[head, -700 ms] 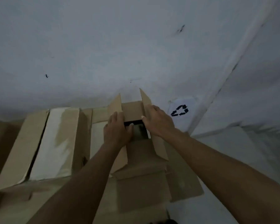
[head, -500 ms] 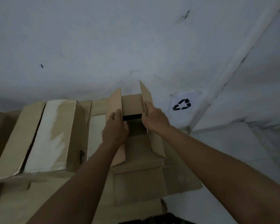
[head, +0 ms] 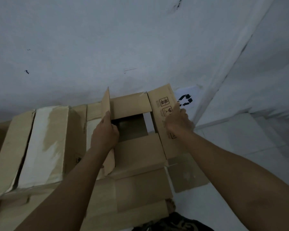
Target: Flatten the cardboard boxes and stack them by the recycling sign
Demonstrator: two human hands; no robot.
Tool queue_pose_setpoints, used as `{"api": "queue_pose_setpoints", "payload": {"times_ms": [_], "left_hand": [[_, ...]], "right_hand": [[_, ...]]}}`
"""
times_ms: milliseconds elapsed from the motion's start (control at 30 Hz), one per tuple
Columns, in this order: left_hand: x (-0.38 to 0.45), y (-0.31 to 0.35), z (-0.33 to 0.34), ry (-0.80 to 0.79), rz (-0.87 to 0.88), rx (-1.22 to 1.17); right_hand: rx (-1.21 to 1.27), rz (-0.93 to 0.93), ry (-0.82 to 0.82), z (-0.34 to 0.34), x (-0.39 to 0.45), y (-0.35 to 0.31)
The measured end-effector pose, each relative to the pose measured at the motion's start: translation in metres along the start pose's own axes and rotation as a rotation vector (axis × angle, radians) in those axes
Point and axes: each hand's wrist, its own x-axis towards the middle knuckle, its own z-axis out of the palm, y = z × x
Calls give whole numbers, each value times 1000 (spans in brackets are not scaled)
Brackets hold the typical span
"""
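Left hand [head: 105, 135] grip clamped on the left flap [head: 105, 104] of the small cardboard box [head: 137, 147], thumb inside the opening, fingers wrapped round the flap's outer face; flap stands nearly upright. Right hand [head: 178, 121] grip on the right flap [head: 162, 104], fingers curled over its far edge, palm on the printed face; flap is splayed outward to the right, handling symbols visible on it. Far flap [head: 130, 104] tilts back toward the wall [head: 123, 39]. Near flap folded out toward the person. Box opening is dark inside, a strip of white floor visible through its right part.

Box sits on top of flattened cardboard [head: 140, 197] lying on the floor, against the wall. Just left of it, touching or nearly so, a larger closed box [head: 40, 147] with a pale worn patch on its top. More cardboard behind, between the two boxes, against the wall. Recycling sign [head: 185, 99], white sheet with black arrows, is on the wall low down, just right of the right flap and partly hidden by it, near the room corner. White tiled floor [head: 240, 139] to the right. Dark patterned cloth [head: 173, 222] at bottom edge, unclear what.
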Motion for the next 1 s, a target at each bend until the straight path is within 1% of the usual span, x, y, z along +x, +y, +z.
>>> {"api": "queue_pose_setpoints", "payload": {"times_ms": [67,133,200,267,333,367,400,467,500,533,633,733,800,900,933,1000], "left_hand": [[0,-7,-5,22,6,-15],[0,-15,-10,68,5,-44],[-1,-21,-17,170,15,-89],[2,-25,-24,226,63,-56],[7,-29,-29,212,109,54],[11,-32,-31,194,78,95],[15,-35,-32,169,-5,115],[14,-38,-32,109,-241,148],[9,-39,-30,95,-318,179],[4,-42,-26,104,-348,204],[-3,-60,-15,124,-333,253],[3,-76,-2,60,-379,287],[5,-79,10,24,-376,280],[4,-81,29,-62,-347,253],[6,-80,33,-73,-317,265],[12,-72,33,-39,-226,285]], "right_hand": [[-2,24,-16,11,5,1],[-21,28,-72,22,9,4],[-62,34,-113,29,14,5],[-92,34,-121,33,16,6],[-90,13,-105,36,16,8],[-73,1,-89,35,15,8],[-49,-11,-64,35,14,9],[-15,-36,-2,33,14,11],[-13,-47,15,32,14,12],[-12,-56,20,32,16,13],[-8,-70,12,33,22,16],[15,-87,20,37,29,22],[20,-117,47,38,32,27],[-16,-137,31,36,32,29],[-56,-161,55,36,32,30],[-163,-264,170,33,29,27]]}}
